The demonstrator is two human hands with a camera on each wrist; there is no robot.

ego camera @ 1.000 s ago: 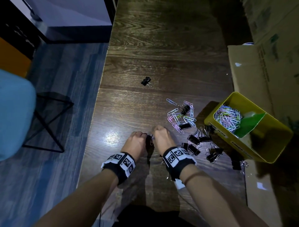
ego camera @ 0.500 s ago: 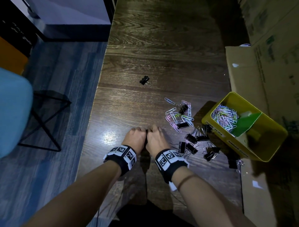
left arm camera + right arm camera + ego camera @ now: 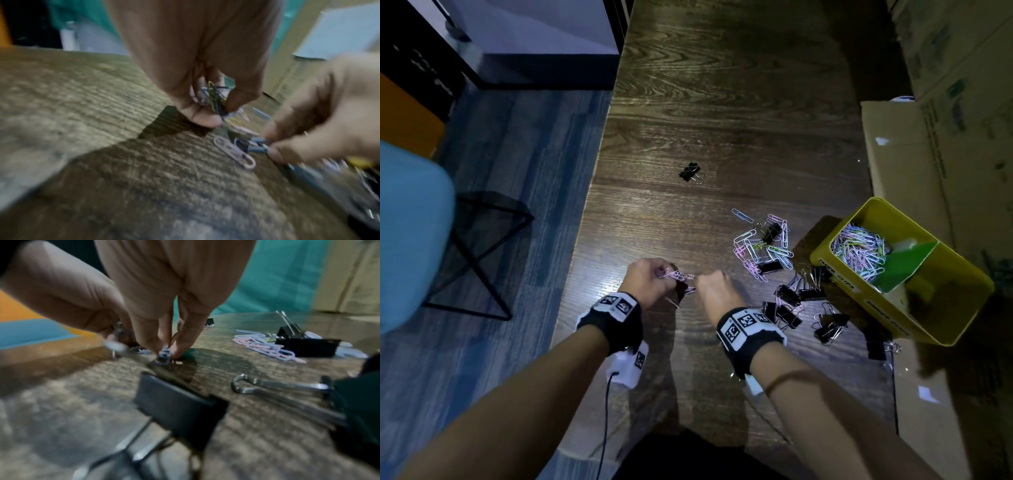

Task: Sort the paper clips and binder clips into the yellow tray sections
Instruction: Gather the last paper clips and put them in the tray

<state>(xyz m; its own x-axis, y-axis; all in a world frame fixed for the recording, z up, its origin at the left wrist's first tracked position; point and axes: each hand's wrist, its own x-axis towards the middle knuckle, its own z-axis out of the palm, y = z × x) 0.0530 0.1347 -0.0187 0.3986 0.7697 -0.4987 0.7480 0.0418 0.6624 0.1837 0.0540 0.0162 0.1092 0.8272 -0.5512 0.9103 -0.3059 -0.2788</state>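
My left hand (image 3: 662, 275) grips a small bunch of coloured paper clips (image 3: 678, 274), seen between its fingers (image 3: 202, 118) in the left wrist view. Just to its right, my right hand (image 3: 700, 281) pinches a few blue paper clips (image 3: 164, 355) against the table with thumb and fingertip. A pink paper clip (image 3: 236, 151) lies loose between the hands. The yellow tray (image 3: 945, 329) stands at the right, with a heap of paper clips (image 3: 859, 250) in its left section beside a green divider (image 3: 907, 263).
A loose pile of paper clips (image 3: 763, 246) and several black binder clips (image 3: 798, 301) lie between my hands and the tray. One binder clip (image 3: 690, 171) sits alone further back. Cardboard (image 3: 914, 164) lines the right side; the table's left edge (image 3: 582, 246) is near my left hand.
My two hands, pressed together half a second ago, have drawn slightly apart. The bunch of clips in my left hand now shows between them.
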